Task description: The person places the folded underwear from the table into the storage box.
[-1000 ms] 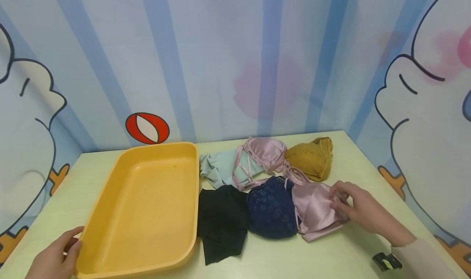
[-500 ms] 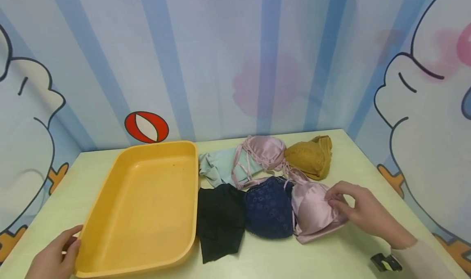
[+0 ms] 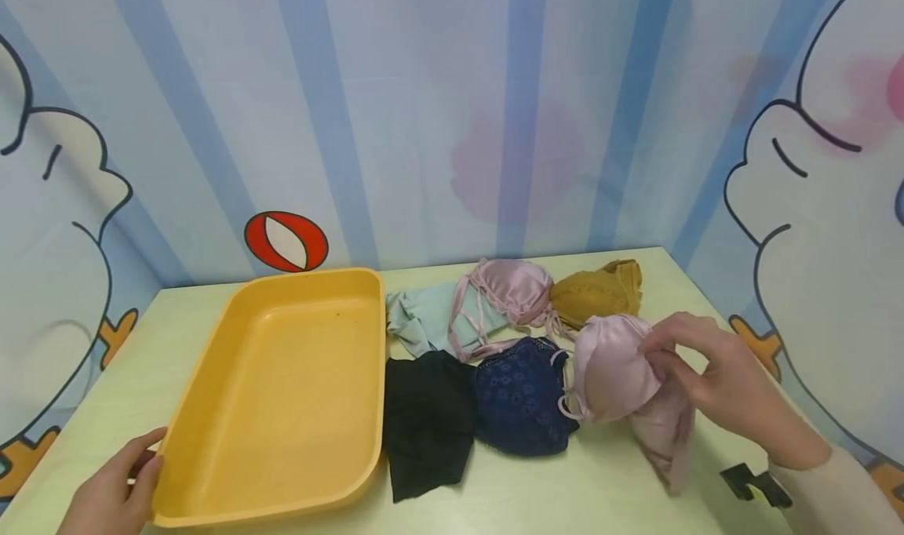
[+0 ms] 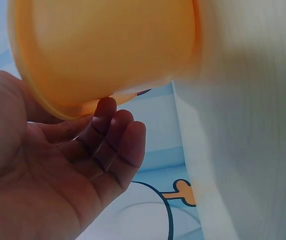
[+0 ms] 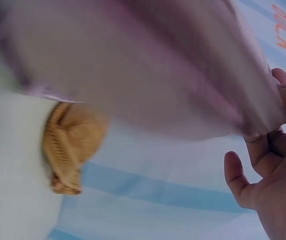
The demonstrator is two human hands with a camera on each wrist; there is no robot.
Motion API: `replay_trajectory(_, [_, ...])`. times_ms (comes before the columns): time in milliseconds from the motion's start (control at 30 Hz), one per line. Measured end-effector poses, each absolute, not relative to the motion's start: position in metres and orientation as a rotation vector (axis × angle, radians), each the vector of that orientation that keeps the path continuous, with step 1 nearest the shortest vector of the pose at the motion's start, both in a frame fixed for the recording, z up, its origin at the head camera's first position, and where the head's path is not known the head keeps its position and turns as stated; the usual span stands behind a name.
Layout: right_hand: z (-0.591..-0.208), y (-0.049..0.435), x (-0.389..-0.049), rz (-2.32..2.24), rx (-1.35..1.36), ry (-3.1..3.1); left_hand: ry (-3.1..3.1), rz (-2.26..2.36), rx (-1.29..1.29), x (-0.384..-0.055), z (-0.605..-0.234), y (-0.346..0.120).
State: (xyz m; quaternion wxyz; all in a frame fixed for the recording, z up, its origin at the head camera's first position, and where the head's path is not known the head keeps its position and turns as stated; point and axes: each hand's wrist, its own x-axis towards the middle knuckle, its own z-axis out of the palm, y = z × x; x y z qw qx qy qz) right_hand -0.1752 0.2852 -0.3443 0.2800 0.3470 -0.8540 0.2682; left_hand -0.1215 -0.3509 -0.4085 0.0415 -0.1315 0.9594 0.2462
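My right hand pinches a pink satin bra between thumb and fingers, at the right of the table. One cup is raised off the table and another part of the fabric hangs below it. In the right wrist view the bra is blurred and fills the top. At the lower left, my left hand grips the rim of a yellow plastic tray. The left wrist view shows curled fingers at the rim of the tray. Beside the raised bra lies a navy lace bra.
A black folded garment lies against the tray's right side. Behind are a mint-green cloth, another pink satin cup with straps, and a mustard bra. A small black object sits near the right sleeve. A printed curtain stands behind.
My right hand has lifted the pink bra off the table, slightly up and to the right, and its cup now hangs away from the navy bra. The left hand stays at the tray's rim.
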Motion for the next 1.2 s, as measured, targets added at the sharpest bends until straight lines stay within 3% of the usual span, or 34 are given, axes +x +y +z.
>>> replay_trajectory(1200, [-0.244, 0.196, -0.202, 0.768, 1.169, -1.998, 2.928, 0.769, -0.423, -0.12, -0.406, -0.348])
